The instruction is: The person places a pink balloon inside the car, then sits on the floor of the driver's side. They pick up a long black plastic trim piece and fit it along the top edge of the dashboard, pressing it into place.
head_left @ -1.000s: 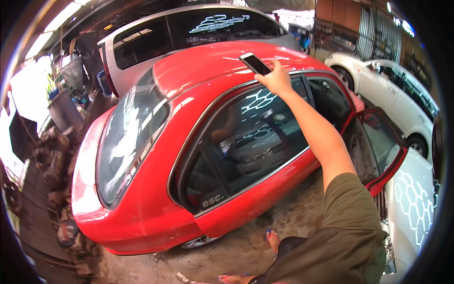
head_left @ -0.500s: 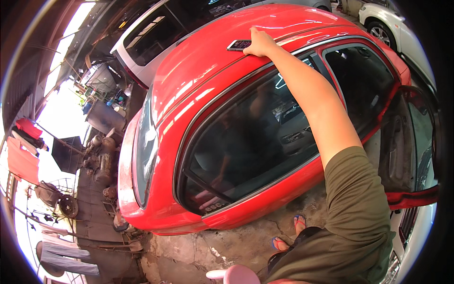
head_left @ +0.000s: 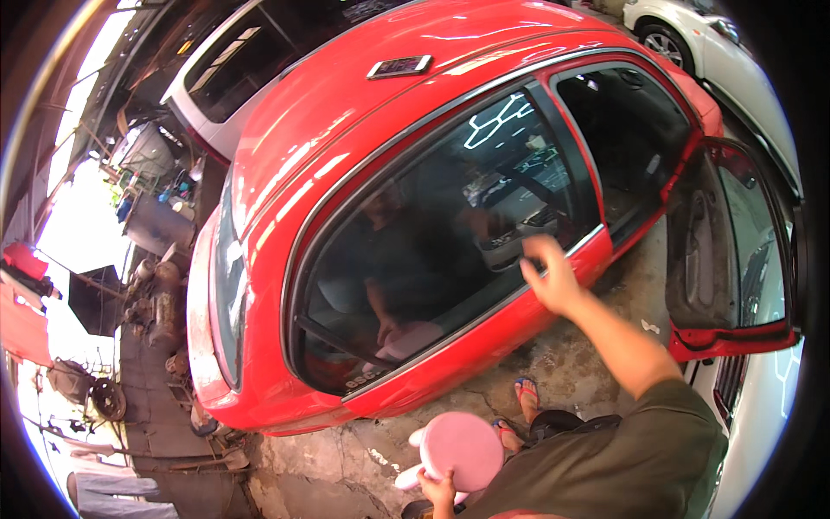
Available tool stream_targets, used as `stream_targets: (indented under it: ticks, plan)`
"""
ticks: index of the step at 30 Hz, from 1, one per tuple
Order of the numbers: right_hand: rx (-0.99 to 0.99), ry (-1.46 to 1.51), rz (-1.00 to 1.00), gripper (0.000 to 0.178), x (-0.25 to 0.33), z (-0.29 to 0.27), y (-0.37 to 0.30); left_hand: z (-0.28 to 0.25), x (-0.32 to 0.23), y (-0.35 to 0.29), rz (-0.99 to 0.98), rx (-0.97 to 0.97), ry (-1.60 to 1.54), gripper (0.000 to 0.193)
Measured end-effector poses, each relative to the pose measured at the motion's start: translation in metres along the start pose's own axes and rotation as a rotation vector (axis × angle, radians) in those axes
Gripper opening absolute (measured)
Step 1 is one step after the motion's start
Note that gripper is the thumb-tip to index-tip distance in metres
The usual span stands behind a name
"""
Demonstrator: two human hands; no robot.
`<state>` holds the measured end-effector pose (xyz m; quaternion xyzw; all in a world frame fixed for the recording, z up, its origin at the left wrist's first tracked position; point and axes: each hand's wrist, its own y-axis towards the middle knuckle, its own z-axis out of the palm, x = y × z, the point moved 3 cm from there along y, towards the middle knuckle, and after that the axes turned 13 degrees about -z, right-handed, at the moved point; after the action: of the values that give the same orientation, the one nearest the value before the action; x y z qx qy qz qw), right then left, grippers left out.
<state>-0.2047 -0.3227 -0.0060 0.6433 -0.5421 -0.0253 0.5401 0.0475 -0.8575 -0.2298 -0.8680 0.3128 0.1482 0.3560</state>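
Scene: We look down from head height at a red car (head_left: 346, 173) standing on cracked, stained concrete ground (head_left: 588, 363) in a crowded yard.
Phone: We see a dark, flat phone (head_left: 399, 67) lying on the car's roof, far from us and touching neither hand.
Right hand: Our right hand (head_left: 550, 278) is raised in front of the car's side window (head_left: 450, 242), fingers spread loosely and holding nothing. The phone lies well apart from it, farther away and to the left.
Left hand: Our left hand (head_left: 437, 487) is low and near, at the bottom edge, fingers curled around the rim of a round pink pad (head_left: 458, 450). The phone is well apart from this hand too, far up the picture.
Window: We see a reflection of a person in the dark glass.
Rear door: To the right, the car's rear door (head_left: 735, 259) stands open.
Feet: We see sandalled feet (head_left: 526, 394) on the ground near the car's sill.
Surroundings: A white car (head_left: 735, 60) stands at the far right, a grey vehicle (head_left: 233, 69) stands beyond the red car, and clutter (head_left: 156, 190) lies at the left.
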Motion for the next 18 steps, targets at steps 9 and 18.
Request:
stream_targets:
  ticks: [9, 18]
  plan:
    - [0.797, -0.049, 0.670, 0.034, 0.070, -0.158, -0.350, 0.177, -0.073, 0.004, 0.076, 0.825, -0.263, 0.069]
    - [0.187, -0.363, 1.018, 0.033, 0.027, -0.340, -0.376, 0.345, -0.228, -0.169, 0.421, 1.233, -0.136, 0.071]
